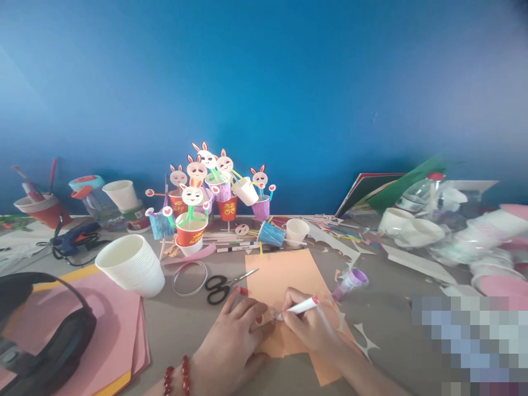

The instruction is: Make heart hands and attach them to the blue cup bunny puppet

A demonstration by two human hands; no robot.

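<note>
Dial: the orange paper (284, 270) taken as centre; twelve points to the blue wall (313, 99).
Orange paper: flat on the grey table (391, 330), between and beneath both hands; its lower part is partly covered.
Right hand (313, 330): at about five o'clock; thumb and fingers closed in a writing grip on the white marker (303, 306).
White marker: slanted, tip towards eight o'clock, reaching down near the left hand's fingers; actual contact of the tip cannot be determined.
Left hand (235, 335): at seven o'clock; fingers loosely spread, laid upon the orange paper; beaded bracelet (185, 375) at the wrist.
Red mark (259, 319): just beside the left fingers; what bears it is largely hidden.
Red cap (242, 290): by the left fingertips; whether gripped, cannot tell.
Scissors (229, 284): at ten o'clock, near the paper, blades towards two.
Rabbit-faced figures (192, 195): a group at eleven o'clock, set on paper cups.
Blue cup (271, 234): on its side at twelve o'clock; white cup (296, 232) just beside it.
Purple cup (350, 284): tilted, at two o'clock.
Stacked white cups (140, 275): at nine o'clock; leaning.
Paper scraps (365, 342): at four o'clock.
</note>
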